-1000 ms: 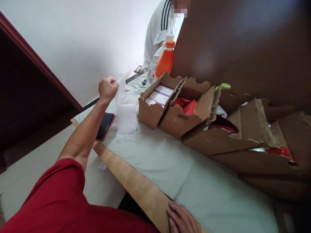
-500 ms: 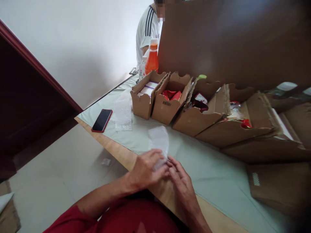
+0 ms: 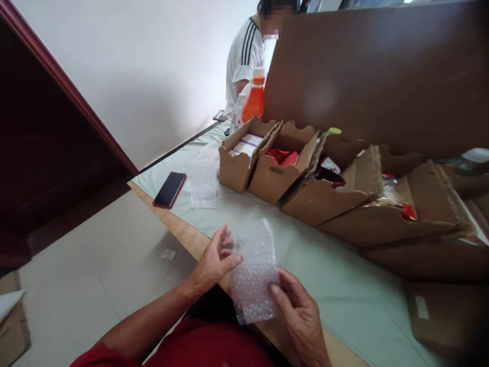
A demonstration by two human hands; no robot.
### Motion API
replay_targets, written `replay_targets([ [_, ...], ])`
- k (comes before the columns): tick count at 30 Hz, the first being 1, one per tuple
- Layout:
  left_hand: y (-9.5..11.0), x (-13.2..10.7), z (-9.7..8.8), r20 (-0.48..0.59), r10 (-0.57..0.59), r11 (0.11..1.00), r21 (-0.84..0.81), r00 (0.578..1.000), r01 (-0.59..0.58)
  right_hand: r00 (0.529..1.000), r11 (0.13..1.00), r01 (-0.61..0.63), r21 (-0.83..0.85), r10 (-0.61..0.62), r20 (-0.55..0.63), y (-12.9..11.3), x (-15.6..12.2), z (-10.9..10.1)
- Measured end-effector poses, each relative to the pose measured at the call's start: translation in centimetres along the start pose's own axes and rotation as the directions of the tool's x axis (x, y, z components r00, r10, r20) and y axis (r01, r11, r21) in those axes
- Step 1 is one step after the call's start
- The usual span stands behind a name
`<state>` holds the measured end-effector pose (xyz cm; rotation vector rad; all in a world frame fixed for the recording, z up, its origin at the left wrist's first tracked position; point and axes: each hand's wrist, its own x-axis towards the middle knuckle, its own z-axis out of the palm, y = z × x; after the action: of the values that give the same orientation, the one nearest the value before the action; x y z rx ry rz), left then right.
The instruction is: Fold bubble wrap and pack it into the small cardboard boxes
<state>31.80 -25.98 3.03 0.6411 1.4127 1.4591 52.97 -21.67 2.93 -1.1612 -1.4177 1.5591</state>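
Note:
A clear bubble wrap bag [image 3: 255, 275] is held up over the table's front edge. My right hand [image 3: 300, 311] pinches its right side between thumb and fingers. At its left side is my left hand [image 3: 216, 260], fingers spread apart and thumb near the plastic; whether the thumb touches it I cannot tell. More bubble wrap [image 3: 204, 186] lies flat on the table, left of the cardboard bins. Beside that lies a phone [image 3: 170, 189] in a red case.
Cardboard bins [image 3: 237, 171] stand in a slanting row, holding white boxes [image 3: 244, 145], red packets [image 3: 283, 157] and other packs. Behind them are an orange drink bottle [image 3: 254, 102] and a clear bottle [image 3: 237, 114]. A brown panel [image 3: 374, 76] rises behind. A person in a white shirt [image 3: 246, 51] sits beyond.
My left hand has come off the bubble wrap bag and opened to the left. The bag now hangs closer to me, spread flat, in my right hand. The view has shifted slightly.

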Motion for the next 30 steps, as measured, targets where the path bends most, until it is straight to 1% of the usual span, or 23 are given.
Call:
replay_targets([
  [1,-0.1,0.1,-0.4,0.063,-0.093,0.988,-0.115,0.994,0.099,0.999,1.000,0.008,-0.014,-0.007,0.054,-0.4,0.2,0.5],
  [2,-0.2,0.2,-0.7,0.130,-0.156,0.963,-0.200,0.979,0.180,0.994,1.000,0.007,-0.026,-0.004,0.110,-0.8,0.5,1.0],
  [3,0.0,0.3,-1.1,0.173,-0.187,0.940,-0.253,0.967,0.227,0.987,0.999,-0.002,-0.034,0.007,0.162,-1.1,0.8,1.5],
  [4,0.2,0.4,-1.5,0.177,-0.188,0.930,-0.283,0.966,0.233,0.979,0.999,-0.019,-0.037,0.026,0.204,-1.2,1.1,2.0],
  [5,0.7,0.7,-1.9,0.141,-0.165,0.933,-0.299,0.976,0.201,0.971,0.999,-0.039,-0.036,0.047,0.235,-1.2,1.4,2.5],
  [7,1.9,1.6,-3.1,0.004,-0.075,0.953,-0.294,0.997,0.073,0.963,0.997,-0.070,-0.024,0.073,0.258,-1.0,2.0,3.3],
  [8,2.7,2.2,-3.8,-0.062,-0.023,0.963,-0.271,0.998,0.005,0.964,0.997,-0.078,-0.020,0.081,0.252,-0.8,2.4,3.7],
  [9,3.6,2.9,-4.7,-0.116,0.029,0.971,-0.234,0.993,-0.056,0.969,0.996,-0.083,-0.019,0.085,0.233,-0.6,2.8,4.0],
  [11,5.6,4.8,-6.5,-0.186,0.145,0.979,-0.116,0.972,-0.169,0.978,0.996,-0.090,-0.029,0.094,0.189,-0.2,3.8,4.3],
  [13,7.5,7.0,-8.4,-0.222,0.284,0.959,0.069,0.933,-0.276,0.982,0.992,-0.104,-0.067,0.113,0.151,0.0,4.7,4.4],
  [15,9.3,9.7,-10.1,-0.223,0.393,0.907,0.250,0.892,-0.338,0.983,0.985,-0.113,-0.132,0.131,0.132,0.2,5.5,4.4],
  [17,10.8,12.7,-11.6,-0.206,0.429,0.871,0.353,0.879,-0.342,0.985,0.974,-0.106,-0.201,0.131,0.115,0.4,6.0,4.1],
  [19,12.2,16.1,-12.9,-0.204,0.435,0.848,0.421,0.877,-0.322,0.989,0.965,-0.085,-0.247,0.111,0.094,0.6,6.2,3.9],
  [20,13.0,17.9,-13.5,-0.217,0.446,0.831,0.462,0.868,-0.311,0.991,0.962,-0.076,-0.261,0.102,0.086,0.7,6.3,3.7],
  [23,15.3,23.8,-14.6,-0.288,0.500,0.769,0.581,0.817,-0.267,0.994,0.961,-0.063,-0.270,0.085,0.072,1.3,6.3,3.3],
  [24,15.9,25.9,-14.7,-0.300,0.505,0.754,0.610,0.809,-0.244,0.994,0.962,-0.060,-0.265,0.081,0.071,1.6,6.4,3.2],
  [25,16.4,28.0,-14.7,-0.303,0.497,0.742,0.634,0.813,-0.218,0.995,0.965,-0.052,-0.258,0.073,0.071,1.8,6.4,3.1],
  [27,16.9,31.9,-14.3,-0.291,0.456,0.729,0.664,0.841,-0.166,0.998,0.970,-0.016,-0.241,0.032,0.062,2.5,6.4,3.0],
  [30,16.4,36.3,-13.0,-0.265,0.380,0.721,0.685,0.886,-0.104,0.998,0.975,0.059,-0.216,-0.056,0.018,3.3,6.3,3.0],
])
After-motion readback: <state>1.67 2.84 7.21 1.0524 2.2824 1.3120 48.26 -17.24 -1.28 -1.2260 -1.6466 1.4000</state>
